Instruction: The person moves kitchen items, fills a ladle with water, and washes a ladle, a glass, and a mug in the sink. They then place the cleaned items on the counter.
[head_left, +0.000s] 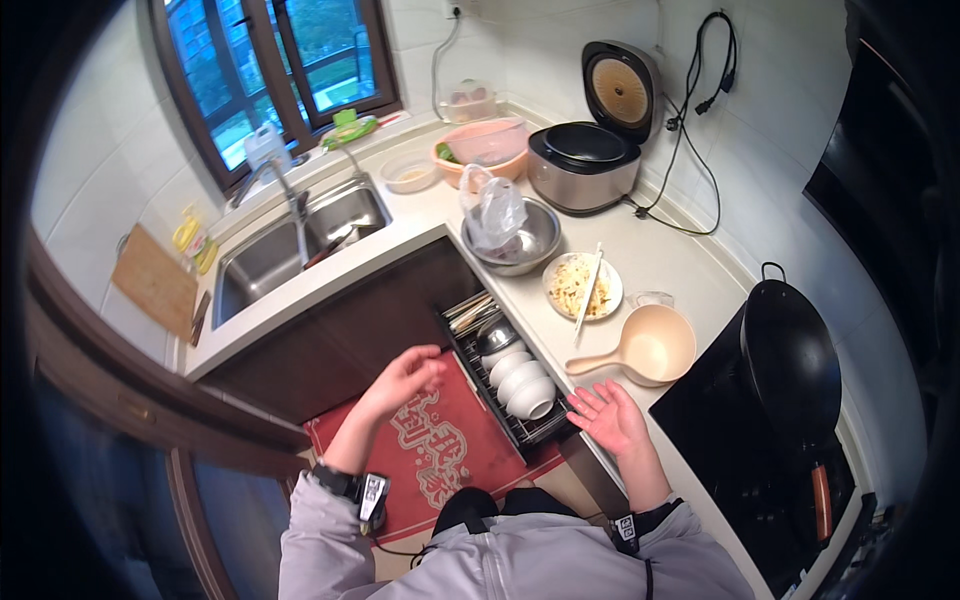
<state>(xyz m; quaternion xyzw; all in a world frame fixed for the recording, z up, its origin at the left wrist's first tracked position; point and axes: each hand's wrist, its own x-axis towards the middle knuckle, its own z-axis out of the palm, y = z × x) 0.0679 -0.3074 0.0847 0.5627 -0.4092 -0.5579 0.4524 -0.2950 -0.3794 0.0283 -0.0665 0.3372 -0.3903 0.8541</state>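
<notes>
My left hand hangs in the air over the red floor mat, its fingers loosely bent and nothing in it. To the right, my right hand is palm up with spread fingers, near the counter edge and just beside the pulled-out drawer. White bowls stand in a row in the drawer's wire rack, with a metal bowl behind them and chopsticks at the far end. On the counter near my right hand lies a beige plastic ladle. A plate of food has white chopsticks across it.
A black wok stands on the cooktop at the right. Farther back are an open rice cooker, a steel bowl with a plastic bag, and a pink basin. The sink and a cutting board are at the left.
</notes>
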